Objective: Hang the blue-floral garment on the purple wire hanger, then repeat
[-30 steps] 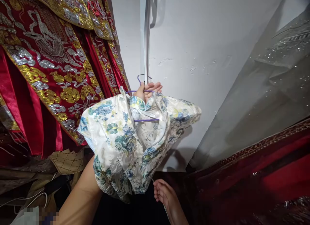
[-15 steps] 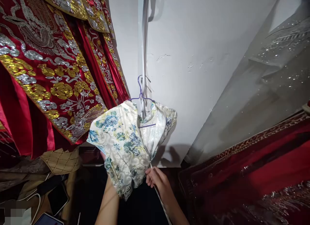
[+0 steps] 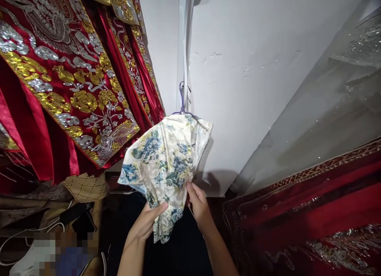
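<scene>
A small white blouse with blue and yellow flowers hangs from a purple wire hanger. My left hand grips the lower left side of the blouse, thumb on the front and fingers hidden behind the cloth. At the right edge, my right hand pinches the fabric between thumb and fingers. A thin pale cord trails below that hand. The front of the garment is bunched toward the right, and its neck opening is mostly covered.
Red robes with gold and silver embroidery hang on the left. A white wall with a vertical strap stands behind. To the right are a sheer sparkling fabric and red cloth. Cables and a dark phone lie lower left.
My left hand has come out from behind the blouse to grip its front. My right hand has moved up from the cord onto the fabric edge, and the neck opening has folded over.
</scene>
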A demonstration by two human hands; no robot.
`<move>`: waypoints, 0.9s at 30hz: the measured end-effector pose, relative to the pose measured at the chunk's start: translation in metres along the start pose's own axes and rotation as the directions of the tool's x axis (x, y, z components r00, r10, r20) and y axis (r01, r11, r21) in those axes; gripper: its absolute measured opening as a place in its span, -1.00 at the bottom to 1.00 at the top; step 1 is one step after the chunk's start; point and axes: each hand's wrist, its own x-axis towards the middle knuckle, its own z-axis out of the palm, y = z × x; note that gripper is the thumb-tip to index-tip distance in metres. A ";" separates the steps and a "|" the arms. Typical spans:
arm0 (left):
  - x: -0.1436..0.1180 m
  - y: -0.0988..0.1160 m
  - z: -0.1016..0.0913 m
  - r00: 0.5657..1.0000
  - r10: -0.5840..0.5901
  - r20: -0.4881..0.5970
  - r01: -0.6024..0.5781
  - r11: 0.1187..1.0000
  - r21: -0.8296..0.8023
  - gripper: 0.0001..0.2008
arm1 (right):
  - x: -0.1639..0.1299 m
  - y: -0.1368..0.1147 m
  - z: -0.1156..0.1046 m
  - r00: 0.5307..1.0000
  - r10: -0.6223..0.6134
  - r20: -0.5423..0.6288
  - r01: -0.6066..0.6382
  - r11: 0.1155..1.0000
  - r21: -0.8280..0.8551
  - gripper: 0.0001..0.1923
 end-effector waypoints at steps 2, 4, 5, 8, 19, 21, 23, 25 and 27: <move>0.004 -0.001 -0.002 0.999 0.015 -0.034 -0.016 1.000 -0.027 -0.26 | -0.001 -0.005 -0.002 0.999 -0.030 0.014 0.031 0.999 -0.022 -0.50; 0.012 -0.001 -0.009 0.993 0.060 -0.099 -0.062 0.998 -0.010 -0.39 | -0.006 -0.010 -0.005 0.999 -0.034 -0.017 0.035 0.999 0.006 -0.50; 0.017 -0.001 -0.015 0.977 0.128 -0.172 -0.126 0.992 0.023 -0.45 | -0.009 -0.012 -0.007 0.999 -0.027 -0.036 0.027 0.999 0.016 -0.50; 0.031 -0.005 -0.028 0.717 0.523 -0.460 -0.442 0.852 0.281 -0.56 | -0.022 -0.016 -0.009 0.998 0.011 -0.054 -0.012 1.000 -0.014 -0.50; 0.004 -0.034 0.031 0.778 0.627 0.040 -0.544 0.639 0.545 -0.77 | -0.032 -0.025 0.022 0.971 0.033 0.237 0.009 0.985 -0.174 -0.61; 0.007 -0.034 0.033 0.766 0.637 0.085 -0.564 0.603 0.564 -0.86 | -0.024 -0.039 0.021 0.970 0.027 0.242 0.020 0.981 -0.192 -0.64; 0.012 -0.034 0.031 0.763 0.636 0.115 -0.574 0.584 0.574 -0.85 | -0.010 -0.064 0.023 0.976 0.004 0.216 0.041 0.978 -0.203 -0.65; 0.019 -0.037 0.029 0.764 0.640 0.086 -0.554 0.581 0.596 -0.82 | 0.010 -0.098 0.031 0.984 -0.060 0.169 0.093 0.976 -0.197 -0.66; 0.028 -0.042 0.026 0.766 0.641 0.048 -0.524 0.578 0.625 -0.79 | 0.032 -0.133 0.045 0.974 -0.169 0.154 0.189 0.973 -0.129 -0.68</move>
